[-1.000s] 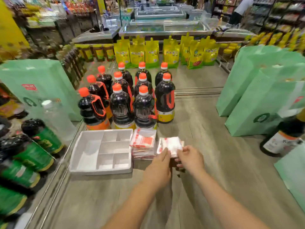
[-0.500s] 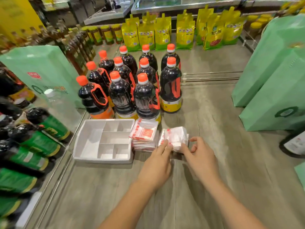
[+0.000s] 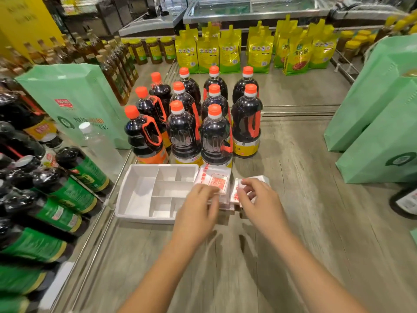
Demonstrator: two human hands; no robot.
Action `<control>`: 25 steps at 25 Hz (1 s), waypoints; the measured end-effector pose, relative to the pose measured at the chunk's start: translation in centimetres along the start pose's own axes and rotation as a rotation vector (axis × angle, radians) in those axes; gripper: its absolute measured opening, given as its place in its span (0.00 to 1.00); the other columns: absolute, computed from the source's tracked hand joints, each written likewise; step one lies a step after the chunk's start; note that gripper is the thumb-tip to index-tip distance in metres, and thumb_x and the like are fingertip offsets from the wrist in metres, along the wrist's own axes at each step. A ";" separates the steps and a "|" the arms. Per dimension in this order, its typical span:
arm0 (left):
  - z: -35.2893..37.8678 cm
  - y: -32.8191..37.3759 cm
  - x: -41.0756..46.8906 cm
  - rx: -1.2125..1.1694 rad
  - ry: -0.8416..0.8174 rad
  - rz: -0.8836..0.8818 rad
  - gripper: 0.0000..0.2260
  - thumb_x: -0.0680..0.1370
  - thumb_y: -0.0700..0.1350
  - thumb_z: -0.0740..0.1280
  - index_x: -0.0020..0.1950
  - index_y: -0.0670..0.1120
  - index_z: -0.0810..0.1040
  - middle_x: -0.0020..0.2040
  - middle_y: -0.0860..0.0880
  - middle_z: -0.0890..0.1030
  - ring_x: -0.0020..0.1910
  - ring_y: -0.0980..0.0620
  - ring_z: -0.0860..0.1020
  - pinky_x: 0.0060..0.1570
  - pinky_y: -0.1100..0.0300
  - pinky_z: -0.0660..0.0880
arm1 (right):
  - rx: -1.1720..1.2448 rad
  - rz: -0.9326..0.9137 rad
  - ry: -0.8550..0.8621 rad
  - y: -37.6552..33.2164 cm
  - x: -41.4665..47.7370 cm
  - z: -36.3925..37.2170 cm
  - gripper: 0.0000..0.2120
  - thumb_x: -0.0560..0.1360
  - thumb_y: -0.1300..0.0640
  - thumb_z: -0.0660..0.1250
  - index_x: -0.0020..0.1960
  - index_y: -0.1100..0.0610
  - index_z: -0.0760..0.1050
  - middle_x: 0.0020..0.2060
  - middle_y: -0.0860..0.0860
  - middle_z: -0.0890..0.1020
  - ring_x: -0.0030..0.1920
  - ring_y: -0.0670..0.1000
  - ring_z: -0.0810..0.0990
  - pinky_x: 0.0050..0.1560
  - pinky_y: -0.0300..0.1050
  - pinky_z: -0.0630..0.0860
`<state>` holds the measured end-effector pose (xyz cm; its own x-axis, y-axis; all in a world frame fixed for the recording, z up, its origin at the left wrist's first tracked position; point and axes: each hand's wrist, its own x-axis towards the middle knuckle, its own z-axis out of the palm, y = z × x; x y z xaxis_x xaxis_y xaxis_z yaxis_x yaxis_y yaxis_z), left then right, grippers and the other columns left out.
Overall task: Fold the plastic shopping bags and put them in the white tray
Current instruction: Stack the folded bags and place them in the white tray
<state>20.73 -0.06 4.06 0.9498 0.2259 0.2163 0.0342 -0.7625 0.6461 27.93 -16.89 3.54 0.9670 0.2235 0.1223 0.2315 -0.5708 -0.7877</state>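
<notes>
Bench front, left hand (image 3: 198,213): fingertips on bag stack (image 3: 216,180); blurred, cannot tell if grip is closed.
Right hand (image 3: 259,199): pinches folded bag (image 3: 235,194), beside stack.
Handling: thin, light, slippery film; likely springs open, so pinch across folds.
White tray (image 3: 140,190): just left of stack, no bags visible inside.
</notes>
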 end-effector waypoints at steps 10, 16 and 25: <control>-1.8 -3.4 6.4 -0.105 -0.163 -0.438 0.20 0.79 0.50 0.68 0.68 0.45 0.72 0.56 0.47 0.81 0.51 0.51 0.78 0.49 0.59 0.71 | 0.109 0.336 -0.116 -2.9 3.4 4.2 0.16 0.73 0.46 0.73 0.54 0.52 0.73 0.41 0.47 0.82 0.43 0.48 0.82 0.37 0.39 0.72; -1.7 -4.7 7.0 -0.324 -0.180 -0.515 0.13 0.77 0.47 0.71 0.60 0.46 0.75 0.44 0.49 0.82 0.42 0.51 0.82 0.50 0.49 0.81 | 0.162 0.320 -0.087 -2.8 3.4 4.4 0.08 0.73 0.51 0.73 0.47 0.47 0.75 0.39 0.47 0.82 0.40 0.50 0.83 0.36 0.40 0.71; -4.3 -4.7 4.4 -0.454 -0.125 -0.435 0.08 0.78 0.47 0.71 0.55 0.50 0.76 0.41 0.47 0.83 0.39 0.54 0.82 0.44 0.54 0.82 | 0.159 0.153 -0.135 -4.3 2.0 3.4 0.11 0.72 0.52 0.74 0.51 0.44 0.76 0.35 0.46 0.82 0.36 0.42 0.79 0.36 0.36 0.69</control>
<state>23.42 7.14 5.07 0.9088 0.3632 -0.2053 0.3159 -0.2777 0.9072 28.45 -11.25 5.11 0.9641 0.2535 -0.0788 0.0537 -0.4769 -0.8773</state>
